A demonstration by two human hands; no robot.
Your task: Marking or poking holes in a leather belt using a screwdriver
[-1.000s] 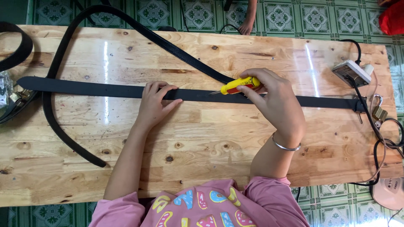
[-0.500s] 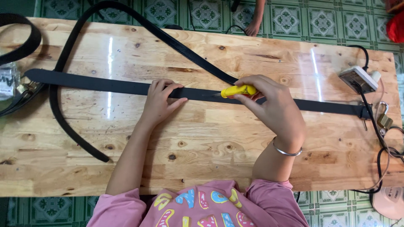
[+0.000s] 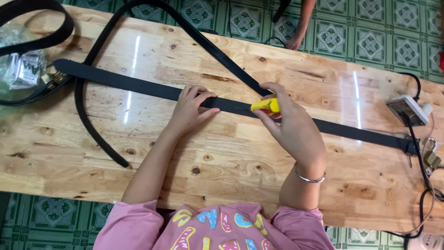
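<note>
At the far left a clear plastic bag (image 3: 23, 65) sits on the wooden table (image 3: 222, 157). My left hand (image 3: 192, 111) lies flat, fingers spread, pinning the straight black belt (image 3: 138, 85) down. My right hand (image 3: 291, 127) is clenched round a yellow knife (image 3: 264, 106) on that belt. A power strip (image 3: 407, 110) sits far right.

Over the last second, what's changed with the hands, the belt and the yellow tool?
The right hand has closed further over the yellow tool, so less of the handle shows. The left hand still presses the flat belt, and the tool is still at the belt. Both belts lie as before on the table; the view has merely tilted.
</note>
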